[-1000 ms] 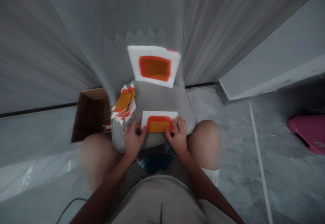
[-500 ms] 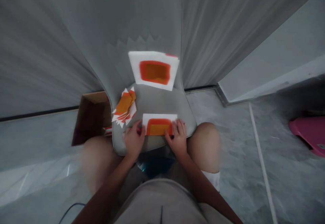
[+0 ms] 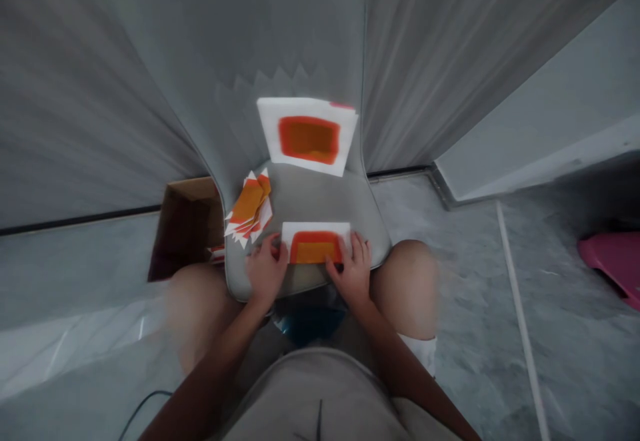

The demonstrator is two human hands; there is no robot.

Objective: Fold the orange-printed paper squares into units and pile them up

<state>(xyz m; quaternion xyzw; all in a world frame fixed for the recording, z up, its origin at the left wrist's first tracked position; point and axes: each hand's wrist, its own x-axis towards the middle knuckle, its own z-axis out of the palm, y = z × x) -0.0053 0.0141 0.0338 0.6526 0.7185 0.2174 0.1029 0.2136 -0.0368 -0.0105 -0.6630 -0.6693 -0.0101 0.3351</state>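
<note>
Two bare hands worked at the front edge of a grey upholstered chair seat, the left hand and the right hand set apart at either end of a white sheet printed with an orange-and-red rectangle. Their fingers lay on the sheet's lower corners, though whether they gripped it or only pressed it flat could not be told. Below the seat, between the person's bare knees, sat a blue object, partly in shadow. Just beside the left hand, near the seat's left edge, lay a loose pile of cut paper pieces in orange, red and white. A second printed sheet stood tilted against the chair back, beyond the seat. Past the seat's left edge, a brown cardboard box stood on the grey floor, with red-and-white paper scraps at its rim. Farther right lay a white strip and a pink object, and grey curtains hung behind.
</note>
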